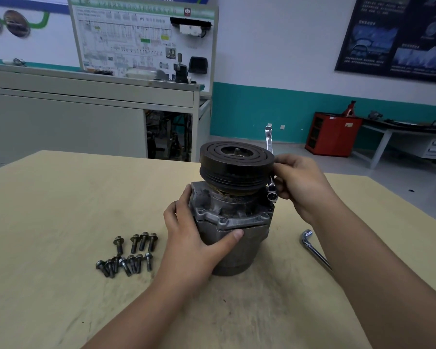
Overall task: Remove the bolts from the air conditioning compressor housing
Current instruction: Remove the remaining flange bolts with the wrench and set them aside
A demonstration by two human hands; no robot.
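**Compressor stands on end, wrench at its right flank**

An air conditioning compressor [233, 222] stands upright near the middle of a pale wooden table [61, 210], its long axis vertical and its black grooved pulley [237, 162] facing the ceiling. The left hand [194, 238] wraps the grey housing, thumb laid across the front seam. The right hand [300, 182] curls its fingers round a chrome wrench [269, 139] held nearly vertical, the lower end at the housing's right shoulder and the upper end rising behind the pulley. Loose bolts [129, 255] lie in two rough rows left of the compressor, heads mostly away from the camera. An L-shaped socket wrench [315, 250] lies to the right.
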